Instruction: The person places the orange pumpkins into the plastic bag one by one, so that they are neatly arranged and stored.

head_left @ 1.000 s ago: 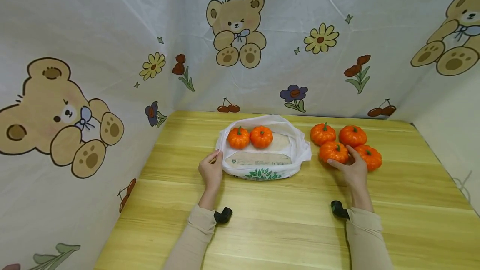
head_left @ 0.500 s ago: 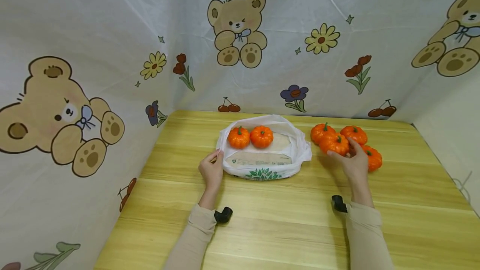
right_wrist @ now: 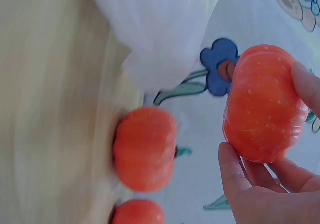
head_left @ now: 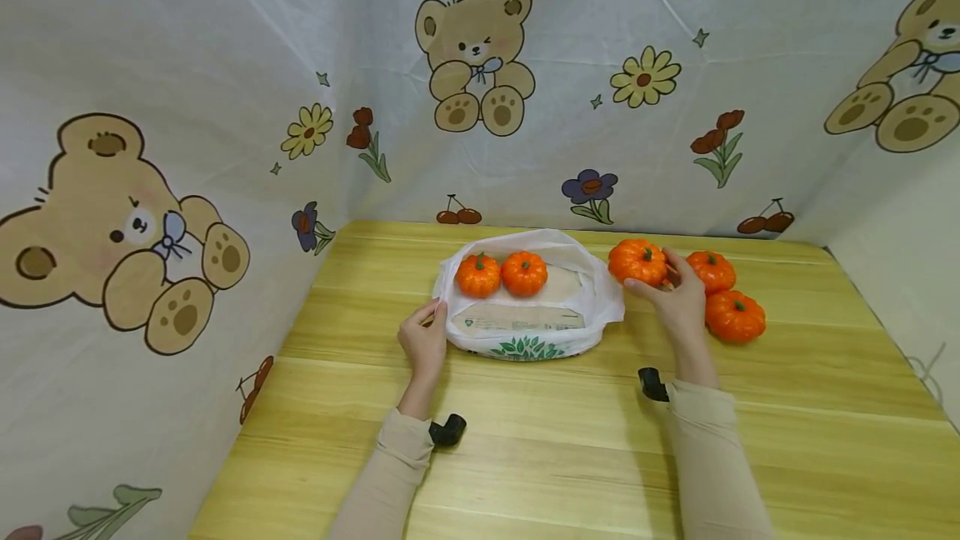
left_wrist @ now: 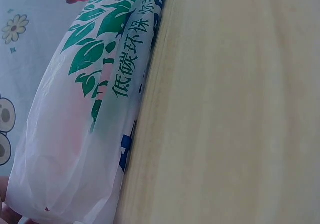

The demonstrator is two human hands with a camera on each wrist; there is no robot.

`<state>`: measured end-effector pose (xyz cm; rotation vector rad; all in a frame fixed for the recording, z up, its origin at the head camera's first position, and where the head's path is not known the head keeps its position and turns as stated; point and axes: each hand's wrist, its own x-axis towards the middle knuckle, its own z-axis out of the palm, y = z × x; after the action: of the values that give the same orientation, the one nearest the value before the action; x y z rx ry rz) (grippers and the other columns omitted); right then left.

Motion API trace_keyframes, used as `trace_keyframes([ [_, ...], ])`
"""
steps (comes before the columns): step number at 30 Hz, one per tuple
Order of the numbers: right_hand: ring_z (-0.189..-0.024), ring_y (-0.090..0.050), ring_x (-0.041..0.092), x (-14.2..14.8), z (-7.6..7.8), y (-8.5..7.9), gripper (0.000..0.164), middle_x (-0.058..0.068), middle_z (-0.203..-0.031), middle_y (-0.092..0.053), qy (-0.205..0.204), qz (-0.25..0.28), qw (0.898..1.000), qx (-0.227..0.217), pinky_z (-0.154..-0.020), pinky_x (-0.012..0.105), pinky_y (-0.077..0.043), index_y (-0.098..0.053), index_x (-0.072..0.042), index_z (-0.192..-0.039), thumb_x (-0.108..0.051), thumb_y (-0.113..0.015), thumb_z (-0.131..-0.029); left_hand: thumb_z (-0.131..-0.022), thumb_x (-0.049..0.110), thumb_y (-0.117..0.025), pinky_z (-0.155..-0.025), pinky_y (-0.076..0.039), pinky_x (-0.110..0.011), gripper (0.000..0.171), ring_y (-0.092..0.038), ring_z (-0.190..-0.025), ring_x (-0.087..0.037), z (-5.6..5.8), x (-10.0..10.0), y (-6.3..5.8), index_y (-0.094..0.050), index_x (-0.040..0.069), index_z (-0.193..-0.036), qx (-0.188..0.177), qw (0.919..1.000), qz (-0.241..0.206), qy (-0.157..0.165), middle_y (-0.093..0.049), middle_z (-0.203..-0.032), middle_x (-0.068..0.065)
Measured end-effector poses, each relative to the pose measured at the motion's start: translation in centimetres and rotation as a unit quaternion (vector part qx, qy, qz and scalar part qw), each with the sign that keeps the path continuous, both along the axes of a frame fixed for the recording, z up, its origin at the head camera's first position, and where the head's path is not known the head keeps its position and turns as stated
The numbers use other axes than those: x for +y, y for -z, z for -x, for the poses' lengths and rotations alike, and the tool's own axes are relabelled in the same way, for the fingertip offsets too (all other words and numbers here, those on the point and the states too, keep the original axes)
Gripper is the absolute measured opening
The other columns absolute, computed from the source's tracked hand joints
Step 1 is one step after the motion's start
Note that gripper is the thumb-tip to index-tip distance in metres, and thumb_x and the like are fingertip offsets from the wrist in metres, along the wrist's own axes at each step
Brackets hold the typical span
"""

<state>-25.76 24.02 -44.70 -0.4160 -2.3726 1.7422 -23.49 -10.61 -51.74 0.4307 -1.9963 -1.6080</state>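
Left grip (head_left: 423, 344) pinches white plastic bag (head_left: 536, 347), two ribbed orange pumpkins (head_left: 478, 277) inside. Right grip (head_left: 682, 304) clamps another (head_left: 636, 261); others (head_left: 735, 317) remain, three o'clock.

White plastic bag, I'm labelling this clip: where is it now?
In the head view, the white plastic bag lies toward the back of the table, its left rim pinched by the left hand, two orange pumpkins inside.

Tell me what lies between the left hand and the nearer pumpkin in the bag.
The left rim of the white bag: the head view shows it between the left hand, which pinches it, and that pumpkin.
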Motion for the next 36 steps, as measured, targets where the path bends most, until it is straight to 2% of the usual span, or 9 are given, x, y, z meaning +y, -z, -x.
trace_keyframes([
  [9, -0.136, -0.043, 0.032, -3.0, 1.6, -0.4, 0.087, 0.018, -0.151, -0.041, -0.038, -0.004, 0.999, 0.015, -0.114, 0.043, -0.038, -0.032, -0.008, -0.153, -0.008, -0.08, -0.08, -0.085, 0.009, -0.074, -0.077, -0.06, -0.041, 0.016, -0.071, -0.096, -0.031, 0.0, 0.0, 0.0, -0.077, -0.003, -0.096, 0.004, 1.0, 0.0, 0.002, -0.075, -0.101, -0.016],
  [15, -0.136, -0.043, 0.036, -4.9, 2.4, 0.2, 0.086, 0.02, -0.152, -0.037, -0.065, 0.01, 0.998, 0.008, -0.111, 0.045, -0.04, -0.031, -0.006, -0.153, -0.003, -0.078, -0.08, -0.085, 0.009, -0.074, -0.076, -0.06, -0.038, 0.016, -0.071, -0.096, -0.031, 0.0, 0.0, 0.0, -0.077, -0.002, -0.096, 0.005, 1.0, 0.001, 0.002, -0.075, -0.1, -0.016],
  [19, -0.137, -0.04, 0.038, -5.9, 2.9, 0.8, 0.086, 0.021, -0.153, -0.035, -0.075, 0.0, 0.997, 0.008, -0.111, 0.047, -0.04, -0.031, -0.005, -0.152, -0.004, -0.078, -0.08, -0.085, 0.009, -0.074, -0.075, -0.06, -0.038, 0.016, -0.071, -0.096, -0.031, 0.0, 0.0, 0.0, -0.077, -0.003, -0.095, 0.007, 1.0, 0.002, -0.001, -0.075, -0.099, -0.017],
  [26, -0.137, -0.04, 0.042, -7.0, 3.5, 1.8, 0.084, 0.024, -0.152, -0.037, -0.081, -0.051, 0.995, 0.006, -0.112, 0.049, -0.039, -0.033, -0.002, -0.151, -0.007, -0.079, -0.08, -0.084, 0.007, -0.074, -0.076, -0.06, -0.038, 0.015, -0.071, -0.098, -0.031, 0.0, 0.1, 0.0, -0.077, -0.003, -0.094, 0.008, 1.0, 0.001, -0.004, -0.075, -0.099, -0.017],
  [36, -0.137, -0.04, 0.04, -7.6, 4.2, 3.1, 0.085, 0.025, -0.15, -0.038, -0.073, -0.073, 0.995, -0.008, -0.112, 0.048, -0.039, -0.034, -0.001, -0.15, -0.006, -0.08, -0.079, -0.085, 0.006, -0.074, -0.075, -0.06, -0.037, 0.014, -0.071, -0.098, -0.032, -0.1, 0.2, -0.2, -0.077, -0.004, -0.095, 0.009, 0.9999, 0.002, -0.003, -0.074, -0.099, -0.018],
])
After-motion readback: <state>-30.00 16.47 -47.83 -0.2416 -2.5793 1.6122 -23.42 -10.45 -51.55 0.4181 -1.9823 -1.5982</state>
